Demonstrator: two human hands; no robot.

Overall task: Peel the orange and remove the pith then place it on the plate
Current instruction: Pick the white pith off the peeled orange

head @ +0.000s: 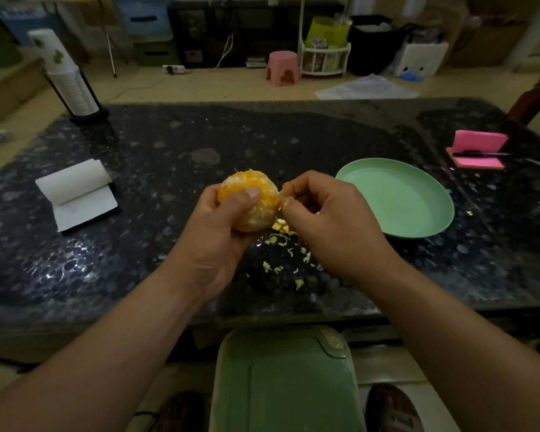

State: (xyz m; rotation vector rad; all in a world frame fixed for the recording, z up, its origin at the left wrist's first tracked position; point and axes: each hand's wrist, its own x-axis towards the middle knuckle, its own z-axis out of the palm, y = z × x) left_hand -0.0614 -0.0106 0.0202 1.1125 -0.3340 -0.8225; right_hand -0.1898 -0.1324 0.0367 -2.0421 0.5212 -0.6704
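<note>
Here left hand (219,235) grips orange (252,181); right hand (328,219) pinches peel scrap (286,184).

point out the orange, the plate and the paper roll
orange (253,179): head view, peeled top surface above the thumb.
plate (396,198): head view, bare middle of the green dish.
paper roll (75,178): head view, rolled-up part.

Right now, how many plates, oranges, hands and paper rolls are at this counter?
Plate: 1
Orange: 1
Hands: 2 (left hand, right hand)
Paper roll: 1
Total: 5
</note>
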